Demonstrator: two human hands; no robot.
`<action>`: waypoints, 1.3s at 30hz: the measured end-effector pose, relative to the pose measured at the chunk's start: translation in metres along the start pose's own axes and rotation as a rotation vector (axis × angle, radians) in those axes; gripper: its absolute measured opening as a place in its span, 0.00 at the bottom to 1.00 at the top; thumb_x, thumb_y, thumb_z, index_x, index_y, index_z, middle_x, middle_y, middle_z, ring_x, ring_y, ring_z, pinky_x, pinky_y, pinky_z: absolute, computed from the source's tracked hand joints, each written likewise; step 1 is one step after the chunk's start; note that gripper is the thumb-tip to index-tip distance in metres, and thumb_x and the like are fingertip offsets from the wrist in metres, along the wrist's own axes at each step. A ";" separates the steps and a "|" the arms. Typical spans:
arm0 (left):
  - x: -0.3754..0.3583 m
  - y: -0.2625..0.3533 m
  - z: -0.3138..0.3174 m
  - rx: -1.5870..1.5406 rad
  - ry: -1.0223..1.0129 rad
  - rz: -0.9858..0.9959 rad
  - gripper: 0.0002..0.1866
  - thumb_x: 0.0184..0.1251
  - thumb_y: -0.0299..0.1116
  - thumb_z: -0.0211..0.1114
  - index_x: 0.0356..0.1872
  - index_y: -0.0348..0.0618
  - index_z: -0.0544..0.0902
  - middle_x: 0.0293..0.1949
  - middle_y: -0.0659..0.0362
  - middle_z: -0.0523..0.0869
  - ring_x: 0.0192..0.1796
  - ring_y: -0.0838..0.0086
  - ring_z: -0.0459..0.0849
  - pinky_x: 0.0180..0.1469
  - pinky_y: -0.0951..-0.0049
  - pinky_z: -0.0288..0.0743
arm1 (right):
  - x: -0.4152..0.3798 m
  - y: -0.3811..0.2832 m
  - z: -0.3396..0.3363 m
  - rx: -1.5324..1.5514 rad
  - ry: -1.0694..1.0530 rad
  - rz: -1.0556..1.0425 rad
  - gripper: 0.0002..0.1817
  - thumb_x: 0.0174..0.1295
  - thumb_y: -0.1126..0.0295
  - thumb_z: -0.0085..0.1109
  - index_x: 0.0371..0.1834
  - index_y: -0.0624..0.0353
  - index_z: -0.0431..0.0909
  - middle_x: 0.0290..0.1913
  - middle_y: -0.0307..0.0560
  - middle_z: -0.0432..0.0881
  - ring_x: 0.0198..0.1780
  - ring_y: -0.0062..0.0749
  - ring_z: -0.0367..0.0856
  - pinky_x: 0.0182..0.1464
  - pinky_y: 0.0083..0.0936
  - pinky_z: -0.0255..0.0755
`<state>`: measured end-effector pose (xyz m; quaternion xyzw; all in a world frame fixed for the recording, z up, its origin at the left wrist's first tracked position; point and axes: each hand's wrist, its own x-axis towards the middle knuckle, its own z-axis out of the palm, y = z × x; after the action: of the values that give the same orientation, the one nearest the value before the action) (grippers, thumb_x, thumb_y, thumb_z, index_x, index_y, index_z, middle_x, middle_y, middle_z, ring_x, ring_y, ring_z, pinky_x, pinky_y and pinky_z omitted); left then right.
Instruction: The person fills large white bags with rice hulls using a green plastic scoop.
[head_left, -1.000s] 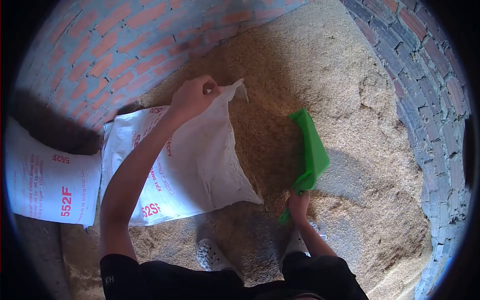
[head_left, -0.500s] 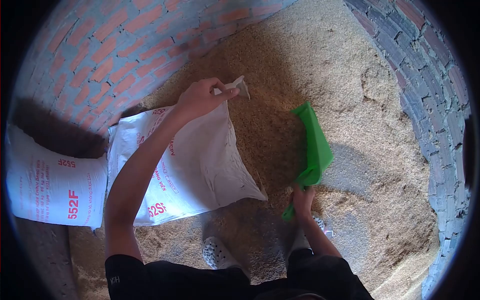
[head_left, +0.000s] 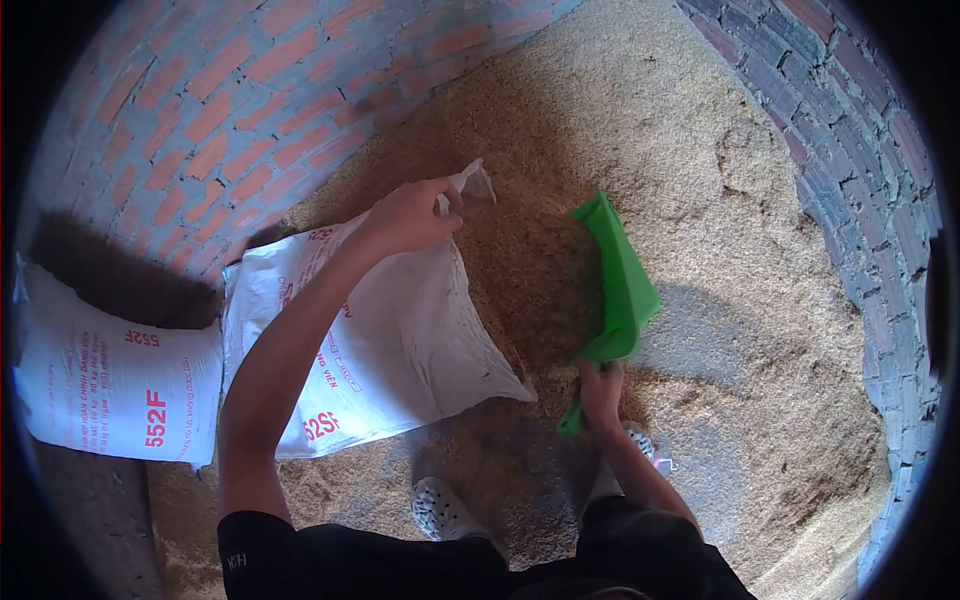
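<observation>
A white woven sack (head_left: 400, 320) with red print lies on its side, its mouth facing the loose husks (head_left: 540, 260). At the upper corner of that mouth, my left hand (head_left: 415, 215) is closed on the sack's edge, thumb and fingers pinching the fabric. My right hand (head_left: 602, 395) is wrapped round the handle of a green dustpan (head_left: 625, 285). The dustpan is tilted, with its open side toward the sack mouth and its front edge against the husks. What lies inside the dustpan is hidden by its back.
A second printed sack (head_left: 120, 370) lies at the far left, beside the first. A brick wall (head_left: 230, 130) curves round the upper left, another brick wall (head_left: 850, 200) along the right. Loose husks spread over the floor. My shoe (head_left: 435, 508) stands below the sack.
The dustpan in my right hand has shifted slightly left, toward the sack mouth. My left hand sits slightly lower, still on the sack's edge. The view has moved a little.
</observation>
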<state>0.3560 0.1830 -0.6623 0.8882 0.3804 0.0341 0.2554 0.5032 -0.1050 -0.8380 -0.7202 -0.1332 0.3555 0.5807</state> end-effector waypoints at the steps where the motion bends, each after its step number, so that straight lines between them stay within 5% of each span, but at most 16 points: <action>1: 0.000 -0.002 0.000 0.005 -0.001 0.000 0.13 0.56 0.37 0.64 0.38 0.42 0.78 0.16 0.62 0.75 0.20 0.81 0.71 0.26 0.73 0.63 | 0.000 0.000 0.002 0.005 -0.001 0.001 0.10 0.54 0.72 0.57 0.36 0.65 0.70 0.22 0.44 0.74 0.15 0.25 0.73 0.17 0.24 0.66; 10: -0.007 -0.002 -0.005 -0.151 -0.101 -0.059 0.11 0.58 0.30 0.59 0.42 0.41 0.77 0.20 0.61 0.80 0.24 0.80 0.78 0.29 0.76 0.69 | 0.001 -0.013 0.028 -0.005 -0.041 -0.031 0.12 0.53 0.72 0.57 0.38 0.66 0.70 0.23 0.45 0.75 0.16 0.27 0.74 0.18 0.25 0.67; 12: -0.007 -0.001 -0.005 -0.155 -0.082 -0.055 0.12 0.54 0.30 0.59 0.40 0.39 0.79 0.23 0.56 0.82 0.28 0.73 0.83 0.35 0.70 0.73 | -0.002 -0.021 0.033 -0.022 -0.098 -0.001 0.13 0.53 0.73 0.57 0.39 0.66 0.70 0.22 0.45 0.75 0.16 0.27 0.74 0.18 0.26 0.67; 22: -0.011 -0.003 -0.003 -0.242 -0.082 -0.078 0.10 0.55 0.27 0.58 0.40 0.39 0.78 0.24 0.56 0.81 0.29 0.75 0.83 0.33 0.72 0.73 | -0.018 -0.026 0.074 -0.025 -0.213 -0.025 0.09 0.54 0.73 0.55 0.35 0.64 0.68 0.19 0.42 0.73 0.14 0.26 0.73 0.15 0.24 0.66; 24: -0.010 -0.008 -0.001 -0.312 -0.078 -0.068 0.10 0.56 0.26 0.58 0.40 0.39 0.76 0.25 0.57 0.81 0.30 0.76 0.82 0.31 0.72 0.72 | -0.012 -0.010 0.080 -0.133 -0.145 -0.239 0.10 0.55 0.73 0.55 0.37 0.64 0.68 0.18 0.42 0.73 0.14 0.27 0.74 0.16 0.25 0.67; 28: -0.012 -0.009 -0.001 -0.368 -0.088 -0.098 0.11 0.59 0.26 0.58 0.43 0.41 0.72 0.27 0.59 0.80 0.29 0.79 0.78 0.31 0.77 0.70 | -0.020 -0.017 0.081 -0.145 -0.148 -0.278 0.12 0.55 0.73 0.55 0.39 0.65 0.67 0.18 0.44 0.73 0.14 0.27 0.74 0.16 0.26 0.67; 30: -0.015 -0.009 0.006 -0.487 0.002 -0.114 0.10 0.59 0.24 0.59 0.41 0.41 0.69 0.27 0.60 0.79 0.30 0.80 0.77 0.32 0.78 0.69 | -0.023 -0.028 0.079 -0.194 -0.286 -0.130 0.44 0.51 0.71 0.54 0.72 0.60 0.42 0.31 0.60 0.79 0.33 0.49 0.81 0.37 0.38 0.73; 39: -0.041 0.005 0.010 -0.781 0.169 0.033 0.10 0.59 0.22 0.57 0.36 0.41 0.64 0.24 0.59 0.76 0.28 0.79 0.77 0.32 0.77 0.71 | -0.051 -0.041 0.097 -0.175 -0.487 -0.117 0.42 0.52 0.71 0.55 0.71 0.64 0.47 0.34 0.61 0.80 0.34 0.50 0.82 0.39 0.37 0.74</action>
<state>0.3325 0.1474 -0.6633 0.7242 0.3441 0.2531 0.5413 0.4116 -0.0517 -0.7891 -0.6519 -0.3406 0.4714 0.4866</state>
